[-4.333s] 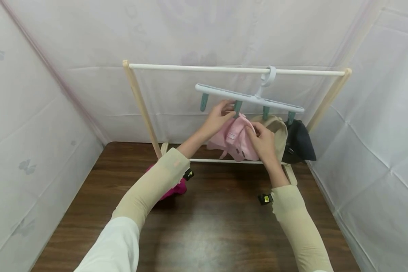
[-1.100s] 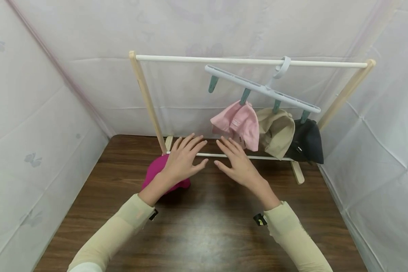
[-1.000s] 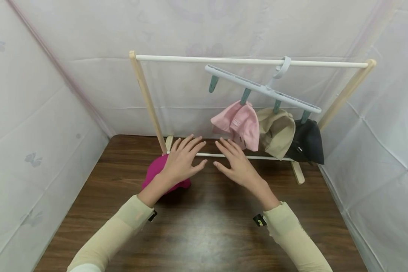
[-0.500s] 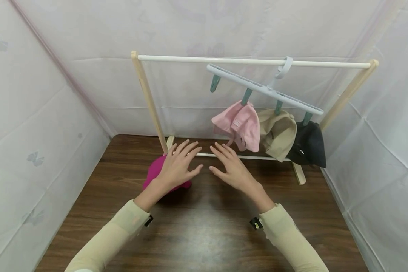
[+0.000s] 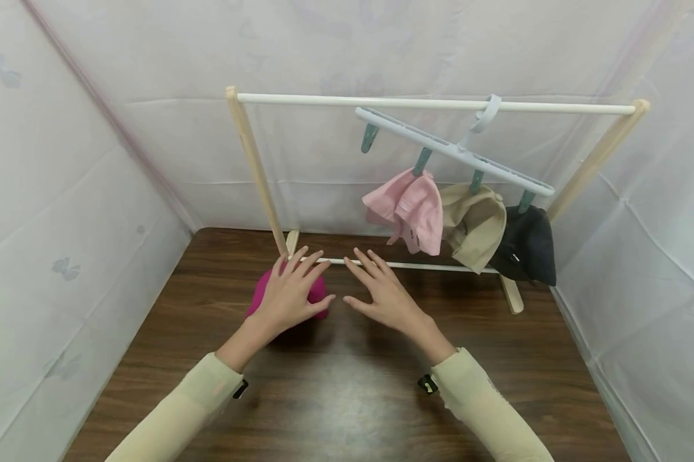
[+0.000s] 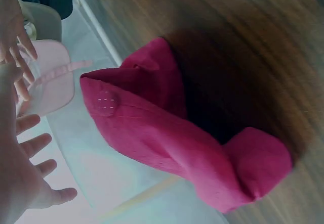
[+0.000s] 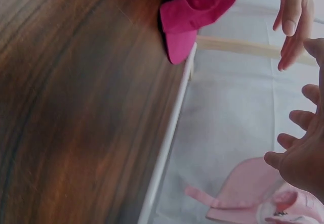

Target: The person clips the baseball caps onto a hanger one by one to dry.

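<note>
In the head view my left hand [image 5: 289, 298] hovers with fingers spread over a magenta cap [image 5: 258, 296], which it partly hides. My right hand [image 5: 386, 298] is held to the right of it, fingers apart, above the table; neither hand holds anything. The left wrist view shows the magenta cap [image 6: 167, 128] crumpled on the wood, apart from the fingers. A pale blue hanger [image 5: 453, 151] carries a pink cap [image 5: 407, 208], a beige cap [image 5: 476, 224] and a black cap [image 5: 528, 247], each in a green clip. The leftmost clip [image 5: 369, 138] grips nothing.
The hanger hooks over the white top rail [image 5: 323, 100] of a rack with wooden posts [image 5: 257, 170]. A lower white bar [image 5: 422, 265] runs behind the hands. Pale cloth walls [image 5: 63, 192] surround the brown wooden table [image 5: 341, 398].
Earlier both hands were at the pink cap and its clip; they have let go and come down. Over the last second the hands have drifted slightly left and toward me.
</note>
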`<act>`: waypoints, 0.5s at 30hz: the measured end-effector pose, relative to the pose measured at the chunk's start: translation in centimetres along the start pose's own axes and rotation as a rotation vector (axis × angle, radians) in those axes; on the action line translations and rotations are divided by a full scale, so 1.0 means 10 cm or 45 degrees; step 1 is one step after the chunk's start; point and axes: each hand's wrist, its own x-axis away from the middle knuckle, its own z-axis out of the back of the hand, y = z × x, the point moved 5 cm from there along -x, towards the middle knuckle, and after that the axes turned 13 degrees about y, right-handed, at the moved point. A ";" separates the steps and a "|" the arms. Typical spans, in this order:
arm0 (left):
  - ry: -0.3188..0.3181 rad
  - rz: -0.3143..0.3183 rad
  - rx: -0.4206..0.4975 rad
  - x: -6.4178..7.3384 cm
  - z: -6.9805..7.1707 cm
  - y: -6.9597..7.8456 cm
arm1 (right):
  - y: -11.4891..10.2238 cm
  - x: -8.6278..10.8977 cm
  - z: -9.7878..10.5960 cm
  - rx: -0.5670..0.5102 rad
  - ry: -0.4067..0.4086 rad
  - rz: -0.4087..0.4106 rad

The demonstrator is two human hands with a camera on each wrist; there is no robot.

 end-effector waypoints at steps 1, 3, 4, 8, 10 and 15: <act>-0.009 0.009 -0.002 0.03 0.00 -0.01 | -0.01 0.00 -0.04 0.003 -0.015 0.004; -0.032 0.027 0.001 0.10 -0.01 -0.03 | -0.03 0.01 -0.11 0.005 -0.037 0.019; -0.044 0.034 0.001 0.14 -0.01 -0.03 | -0.04 0.01 -0.15 0.008 -0.047 0.028; -0.057 0.039 -0.012 0.26 -0.03 -0.06 | -0.07 0.04 -0.27 -0.008 -0.055 0.050; -0.046 0.033 -0.024 0.31 -0.03 -0.09 | -0.07 0.05 -0.33 -0.009 -0.047 0.065; -0.003 0.039 -0.051 0.47 0.00 -0.17 | -0.11 0.05 -0.48 -0.028 -0.034 0.110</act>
